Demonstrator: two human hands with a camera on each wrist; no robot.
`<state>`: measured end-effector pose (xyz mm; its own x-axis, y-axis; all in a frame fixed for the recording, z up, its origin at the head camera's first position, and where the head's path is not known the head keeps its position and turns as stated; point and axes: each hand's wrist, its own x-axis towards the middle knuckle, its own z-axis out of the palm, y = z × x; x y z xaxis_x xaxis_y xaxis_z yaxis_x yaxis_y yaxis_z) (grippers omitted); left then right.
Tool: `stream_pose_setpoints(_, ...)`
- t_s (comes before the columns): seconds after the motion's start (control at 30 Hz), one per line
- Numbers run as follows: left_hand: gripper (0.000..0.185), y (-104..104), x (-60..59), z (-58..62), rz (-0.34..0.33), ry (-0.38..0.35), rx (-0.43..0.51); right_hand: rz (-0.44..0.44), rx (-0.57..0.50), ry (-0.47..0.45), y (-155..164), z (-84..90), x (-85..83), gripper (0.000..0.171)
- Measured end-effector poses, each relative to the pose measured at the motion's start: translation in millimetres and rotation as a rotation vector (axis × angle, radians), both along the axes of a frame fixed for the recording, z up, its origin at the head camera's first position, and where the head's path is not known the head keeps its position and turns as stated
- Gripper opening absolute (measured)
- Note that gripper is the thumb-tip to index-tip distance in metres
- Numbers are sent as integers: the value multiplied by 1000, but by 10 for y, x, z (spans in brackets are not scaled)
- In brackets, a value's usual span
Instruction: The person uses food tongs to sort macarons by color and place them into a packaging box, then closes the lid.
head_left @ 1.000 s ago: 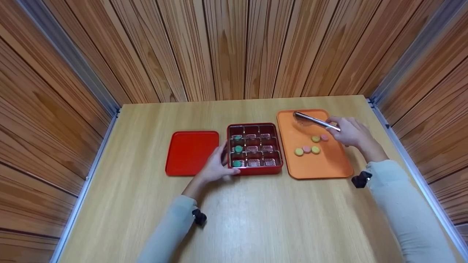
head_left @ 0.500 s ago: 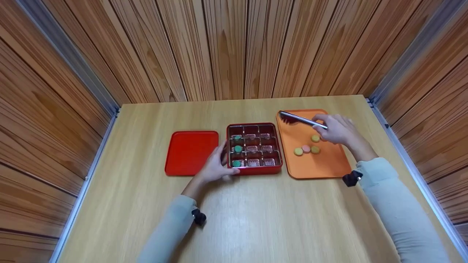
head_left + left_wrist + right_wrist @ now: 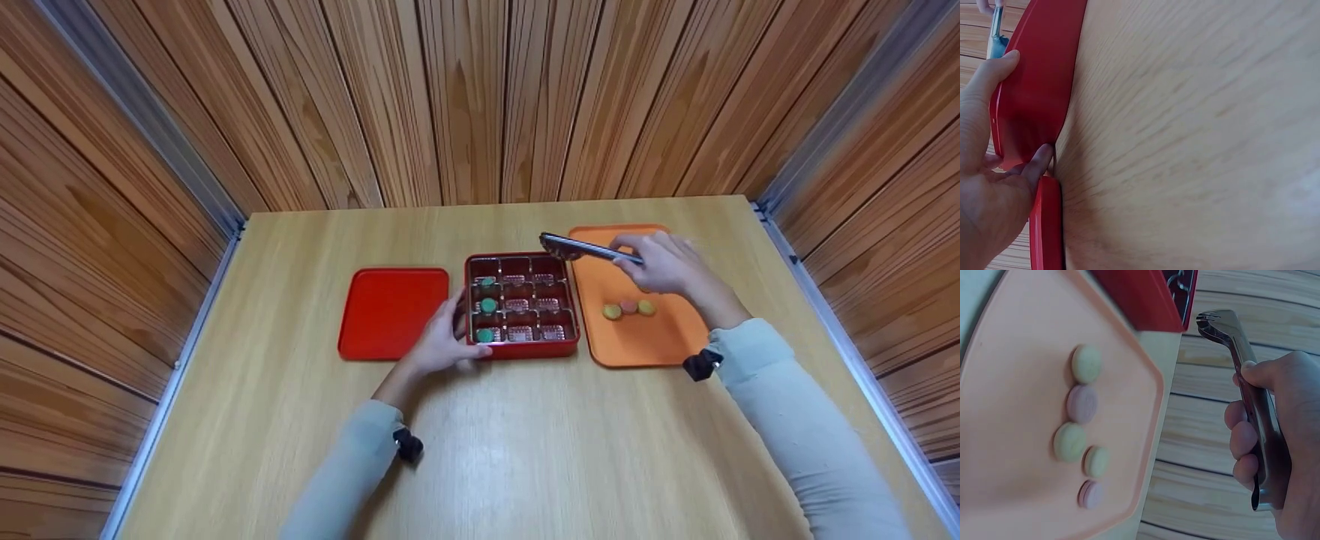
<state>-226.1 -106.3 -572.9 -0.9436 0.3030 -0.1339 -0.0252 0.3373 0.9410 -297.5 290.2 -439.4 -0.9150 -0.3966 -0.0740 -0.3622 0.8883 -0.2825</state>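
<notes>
My left hand holds the near left corner of a red box with a clear divided insert. Its thumb lies on the box's near side in the left wrist view. Three green macarons sit in the left column. My right hand grips metal tongs, whose tips hover by the box's far right corner. A teal patch shows near the tongs in the left wrist view; whether they hold anything, I cannot tell. Yellow macarons and pink macarons lie on the orange tray.
Left of the box lies a flat red lid, close beside my left hand. The tray stands just right of the box on the wooden table. Wood-panelled walls enclose the back and sides.
My right hand has carried the tongs leftward from over the tray toward the box, and now hides the two farther macarons in the head view. The left hand and box have stayed put.
</notes>
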Motion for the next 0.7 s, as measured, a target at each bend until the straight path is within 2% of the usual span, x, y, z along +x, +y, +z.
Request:
stream_pose_setpoints(0.2, 125, -2, -7, -10, -6, 11, 40, 57, 0, 46, -147, -5, -7, 30)
stream_pose_setpoints(0.43, 122, 11, -8, -9, 11, -1, 36, 106, -6, 77, -325, -45, 3, 29)
stream_pose_setpoints(0.7, 119, 16, -4, 17, 7, -18, 67, 116, 1, 29, -505, -71, 0, 32)
